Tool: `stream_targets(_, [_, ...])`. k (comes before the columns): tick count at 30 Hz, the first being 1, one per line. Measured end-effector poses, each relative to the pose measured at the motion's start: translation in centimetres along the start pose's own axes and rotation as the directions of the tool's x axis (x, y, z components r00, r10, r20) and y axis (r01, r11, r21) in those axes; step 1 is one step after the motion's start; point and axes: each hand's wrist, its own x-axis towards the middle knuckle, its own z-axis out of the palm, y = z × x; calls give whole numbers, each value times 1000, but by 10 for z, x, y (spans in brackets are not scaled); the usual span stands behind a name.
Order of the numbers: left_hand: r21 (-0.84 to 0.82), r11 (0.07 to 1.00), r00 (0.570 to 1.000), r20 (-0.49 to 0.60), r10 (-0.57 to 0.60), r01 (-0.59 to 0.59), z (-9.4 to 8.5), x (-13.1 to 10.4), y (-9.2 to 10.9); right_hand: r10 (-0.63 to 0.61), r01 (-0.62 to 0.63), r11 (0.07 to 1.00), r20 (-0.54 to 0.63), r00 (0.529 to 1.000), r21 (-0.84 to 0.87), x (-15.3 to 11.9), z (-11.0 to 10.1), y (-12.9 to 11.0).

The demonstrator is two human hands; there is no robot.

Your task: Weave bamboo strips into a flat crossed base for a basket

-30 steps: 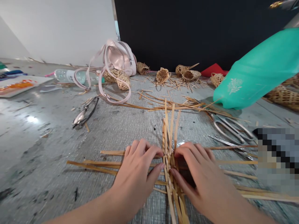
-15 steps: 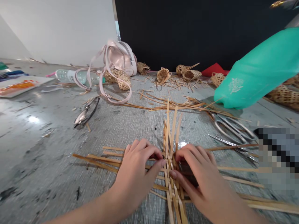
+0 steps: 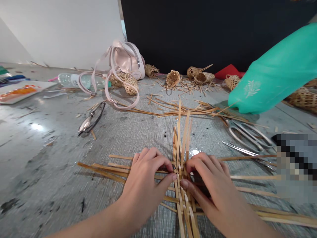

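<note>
A loose weave of bamboo strips lies flat on the table, with lengthwise strips crossed by others that stick out to both sides. My left hand rests over its left part, thumb and index finger closed on the strips near the middle. From the right, my right hand grips the weave the same way, its fingertips a short gap from my left ones. Upright strip ends rise past both hands at the far side. My palms hide some of the crossing strips.
Scissors and a pixelated dark object lie right. A green bottle leans in at right. Loose strips, small woven baskets and a pink bag lie farther back. Eyeglasses lie left.
Both hands keep nearly the same place on the weave, with only slight finger shifts. The view has shifted slightly.
</note>
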Motion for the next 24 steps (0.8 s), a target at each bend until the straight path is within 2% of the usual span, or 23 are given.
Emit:
stream_targets(6, [8,998,998,15,59,-59,-1,0,-2,11,-11,1000,-11,1000,-2,-2,0,-2])
stream_targets(12, [-23,999,999,0,49,-49,1,0,-4,10,-10,1000,3,1000,10,-2,-1,-1])
stream_targets(20, [84,994,997,-29,66,-63,4,1,-4,19,-19,1000,-33,999,22,1,-1,-4])
stream_targets(24, [92,994,998,-8,63,-62,2,1,-2,51,-50,999,-38,998,8,3,1,-6])
